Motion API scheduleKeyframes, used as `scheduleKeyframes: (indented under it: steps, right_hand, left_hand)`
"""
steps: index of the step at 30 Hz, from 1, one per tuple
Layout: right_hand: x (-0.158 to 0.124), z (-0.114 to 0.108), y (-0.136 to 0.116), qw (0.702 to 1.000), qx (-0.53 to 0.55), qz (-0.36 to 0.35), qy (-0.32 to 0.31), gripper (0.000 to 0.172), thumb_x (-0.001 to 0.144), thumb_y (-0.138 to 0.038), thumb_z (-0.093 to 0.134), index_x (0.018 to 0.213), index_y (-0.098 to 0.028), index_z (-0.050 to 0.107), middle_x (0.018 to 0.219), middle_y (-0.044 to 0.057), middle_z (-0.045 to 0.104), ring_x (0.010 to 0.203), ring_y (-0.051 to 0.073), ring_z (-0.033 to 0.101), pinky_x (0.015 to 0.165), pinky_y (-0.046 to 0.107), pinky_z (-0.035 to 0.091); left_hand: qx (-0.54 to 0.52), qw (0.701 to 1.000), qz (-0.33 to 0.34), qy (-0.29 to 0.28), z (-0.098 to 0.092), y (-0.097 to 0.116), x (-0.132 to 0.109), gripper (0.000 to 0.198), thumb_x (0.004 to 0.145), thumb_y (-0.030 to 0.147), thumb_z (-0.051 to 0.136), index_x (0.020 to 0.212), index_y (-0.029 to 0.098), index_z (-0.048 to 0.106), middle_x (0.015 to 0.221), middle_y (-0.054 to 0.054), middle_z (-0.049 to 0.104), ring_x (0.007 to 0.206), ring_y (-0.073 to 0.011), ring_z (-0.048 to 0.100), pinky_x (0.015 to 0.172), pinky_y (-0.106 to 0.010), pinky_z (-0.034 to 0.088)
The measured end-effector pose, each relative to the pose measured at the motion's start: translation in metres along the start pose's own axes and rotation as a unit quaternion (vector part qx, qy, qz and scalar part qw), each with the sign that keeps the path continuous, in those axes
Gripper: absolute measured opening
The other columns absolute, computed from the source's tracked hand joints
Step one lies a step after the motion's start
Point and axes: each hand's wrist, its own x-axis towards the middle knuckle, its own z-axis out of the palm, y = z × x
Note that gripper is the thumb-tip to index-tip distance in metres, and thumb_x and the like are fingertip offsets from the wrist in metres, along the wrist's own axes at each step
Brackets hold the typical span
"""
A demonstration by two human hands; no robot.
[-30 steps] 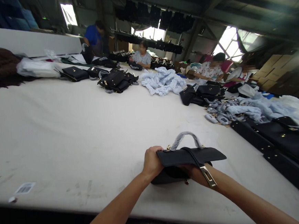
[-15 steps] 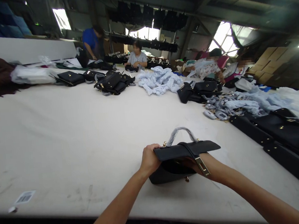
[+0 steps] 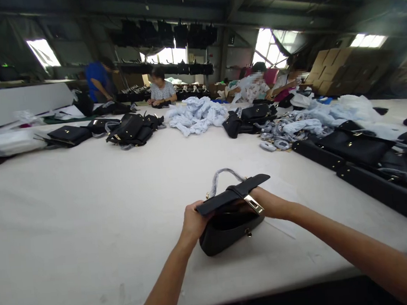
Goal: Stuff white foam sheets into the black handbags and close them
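A black handbag (image 3: 224,235) stands on the table in front of me, its mouth facing me and its flap (image 3: 233,192) raised. A gold clasp plate (image 3: 254,205) hangs from the flap's strap. The top handle (image 3: 226,172) is wrapped in greyish plastic film and arches up behind. My left hand (image 3: 194,221) grips the bag at its left end, thumb near the flap's corner. My right hand (image 3: 265,203) reaches under the flap at the right end, into or against the opening; its fingers are hidden there.
Black handbags (image 3: 134,129) lie across the far side of the white table (image 3: 87,204). Pale blue wrapping (image 3: 197,115) is heaped mid-back. Film-wrapped straps (image 3: 281,134) and more black bags (image 3: 354,143) lie right. Several people work beyond, one in a blue top (image 3: 97,78).
My view has swung right. The bag has turned, its right end angling away from me, and the flap is tilted more. Both hands stay on it, the right still under the flap.
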Motion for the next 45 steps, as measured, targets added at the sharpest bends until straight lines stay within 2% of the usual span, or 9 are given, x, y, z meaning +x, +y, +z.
scheduleKeyframes:
  steps: [5,10,15,20,25,32,38,41,45]
  right_hand:
    - [-0.026,0.001,0.021,0.975,0.06,0.089,0.194,0.018,0.086,-0.024,0.058,0.095,-0.021,0.073,0.107,0.005,0.068,0.099,0.019,0.061,0.086,0.029,0.05]
    - [-0.033,0.008,0.024,0.983,0.049,0.152,0.093,0.016,0.083,-0.022,0.056,0.087,-0.019,0.071,0.098,0.003,0.068,0.082,0.015,0.063,0.067,0.021,0.049]
    - [-0.024,0.01,0.023,0.969,-0.051,0.237,0.042,0.014,0.071,-0.009,0.057,0.076,-0.014,0.069,0.078,0.007,0.07,0.072,0.019,0.064,0.06,0.023,0.043]
    - [-0.013,0.019,0.019,0.957,-0.108,0.261,0.058,0.018,0.07,-0.01,0.057,0.08,-0.012,0.072,0.087,0.016,0.072,0.081,0.028,0.067,0.066,0.03,0.043]
    - [-0.022,0.029,-0.002,0.969,-0.102,0.217,0.054,0.019,0.074,-0.022,0.059,0.09,-0.02,0.07,0.086,0.008,0.073,0.078,0.023,0.067,0.063,0.027,0.041]
    - [-0.026,0.011,-0.002,0.95,-0.173,0.26,0.02,0.021,0.077,-0.009,0.053,0.09,-0.014,0.069,0.082,0.013,0.071,0.075,0.024,0.066,0.062,0.029,0.04]
    - [-0.035,0.01,-0.002,0.956,-0.217,0.189,0.059,0.025,0.083,-0.006,0.049,0.082,-0.018,0.071,0.093,0.011,0.069,0.089,0.023,0.063,0.068,0.029,0.044]
    - [-0.046,0.016,0.004,0.96,-0.234,0.129,0.082,0.021,0.082,-0.011,0.054,0.076,-0.019,0.072,0.098,0.009,0.069,0.093,0.023,0.062,0.069,0.029,0.046]
    - [-0.058,0.022,0.018,0.971,-0.187,0.142,0.046,0.018,0.08,-0.017,0.059,0.088,-0.021,0.075,0.087,0.007,0.072,0.084,0.024,0.066,0.075,0.031,0.049]
  left_hand:
    - [-0.045,0.998,-0.038,0.015,0.005,0.008,-0.009,0.024,0.063,0.036,0.06,0.073,0.015,0.064,0.065,0.001,0.061,0.063,-0.0141,0.052,0.06,-0.023,0.038]
    - [0.001,0.999,-0.03,-0.019,0.005,0.019,-0.017,0.022,0.061,0.032,0.059,0.078,0.018,0.064,0.075,-0.002,0.067,0.073,-0.0188,0.059,0.066,-0.025,0.043]
    - [0.349,0.931,0.026,0.104,-0.012,0.031,-0.057,0.02,0.073,0.034,0.057,0.058,0.021,0.053,0.058,-0.001,0.058,0.057,-0.0176,0.053,0.055,-0.026,0.036]
    - [0.201,0.968,0.071,-0.134,0.012,0.047,-0.103,0.053,0.091,0.042,0.045,0.044,0.022,0.056,0.044,-0.002,0.053,0.042,-0.013,0.051,0.049,-0.025,0.041]
    - [0.196,0.934,0.297,-0.013,0.06,0.057,-0.071,0.026,0.096,0.023,0.042,0.106,0.02,0.066,0.085,-0.008,0.065,0.076,-0.0174,0.062,0.073,-0.029,0.05]
    - [0.295,0.854,0.427,-0.031,0.055,0.041,-0.036,0.024,0.092,0.004,0.042,0.082,0.018,0.059,0.088,-0.005,0.065,0.09,-0.0177,0.06,0.082,-0.032,0.05]
    - [0.452,0.82,0.346,0.063,0.053,0.051,-0.025,0.01,0.088,0.012,0.053,0.093,0.015,0.062,0.108,-0.013,0.063,0.108,-0.0313,0.058,0.088,-0.047,0.05]
    - [0.488,0.841,0.233,-0.028,0.062,0.057,-0.018,0.009,0.086,0.02,0.058,0.081,0.015,0.065,0.082,-0.011,0.067,0.078,-0.0295,0.064,0.069,-0.042,0.051]
    - [0.432,0.845,0.242,-0.203,0.074,0.052,-0.015,0.019,0.089,0.014,0.052,0.08,0.02,0.069,0.078,-0.005,0.071,0.074,-0.0202,0.066,0.072,-0.029,0.05]
